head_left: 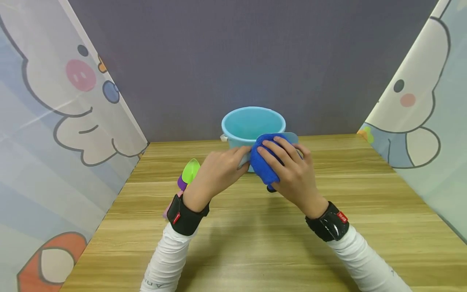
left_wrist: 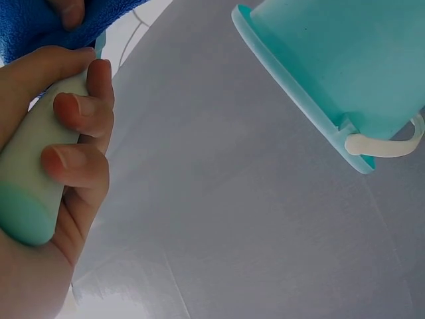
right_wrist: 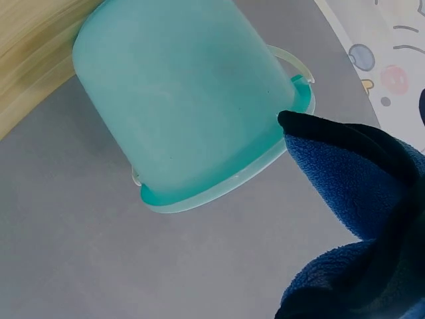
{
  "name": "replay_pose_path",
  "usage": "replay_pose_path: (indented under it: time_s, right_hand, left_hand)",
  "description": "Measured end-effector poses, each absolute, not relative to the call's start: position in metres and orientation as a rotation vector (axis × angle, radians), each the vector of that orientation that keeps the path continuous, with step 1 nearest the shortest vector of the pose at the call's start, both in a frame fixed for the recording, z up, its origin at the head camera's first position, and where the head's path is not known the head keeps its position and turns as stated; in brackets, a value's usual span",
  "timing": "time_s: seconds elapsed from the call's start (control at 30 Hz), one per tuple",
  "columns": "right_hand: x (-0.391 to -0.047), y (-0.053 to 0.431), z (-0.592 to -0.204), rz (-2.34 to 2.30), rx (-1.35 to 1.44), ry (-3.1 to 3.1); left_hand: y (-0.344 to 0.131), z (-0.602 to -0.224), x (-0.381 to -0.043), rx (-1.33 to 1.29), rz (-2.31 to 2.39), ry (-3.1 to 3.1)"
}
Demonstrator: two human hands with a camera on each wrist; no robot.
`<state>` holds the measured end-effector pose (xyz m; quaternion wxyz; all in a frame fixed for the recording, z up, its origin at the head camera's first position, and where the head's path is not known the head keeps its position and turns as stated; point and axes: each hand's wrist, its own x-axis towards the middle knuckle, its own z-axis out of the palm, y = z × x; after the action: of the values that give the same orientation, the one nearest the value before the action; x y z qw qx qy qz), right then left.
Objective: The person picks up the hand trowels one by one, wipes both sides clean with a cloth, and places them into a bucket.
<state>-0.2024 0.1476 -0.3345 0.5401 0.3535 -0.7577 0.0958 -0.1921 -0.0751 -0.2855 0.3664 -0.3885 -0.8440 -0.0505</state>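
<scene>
My left hand (head_left: 222, 170) curls its fingers round the pale handle (left_wrist: 50, 133) of a light-blue tool with a flat, rounded end, much like a toy shovel; the handle's butt is teal. Over the tool's middle lies a blue terry cloth (head_left: 262, 164) with dark edging, gripped by my right hand (head_left: 293, 172) with bent fingers. The tool's light-blue end (head_left: 293, 138) sticks out past the cloth, and the rest is covered. Both hands are in front of a light-blue bucket (head_left: 237, 142), at about rim height in the head view.
Left of my left wrist, a green toy shovel (head_left: 190, 171) lies on the wooden table (head_left: 255, 251), with purple (head_left: 181, 183) and pink (head_left: 168, 211) pieces partly hidden by the arm. A grey wall (head_left: 233, 52) stands behind, and cartoon-printed panels flank both sides.
</scene>
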Motion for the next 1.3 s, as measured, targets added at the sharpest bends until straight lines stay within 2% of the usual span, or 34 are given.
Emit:
replay_pose_path:
  time_s: [1.3]
  right_hand:
    - [-0.208,0.158,-0.332,0.274,0.742,-1.817]
  left_hand:
    - [-0.076,-0.285,-0.193,-0.974,-0.117,-2.183]
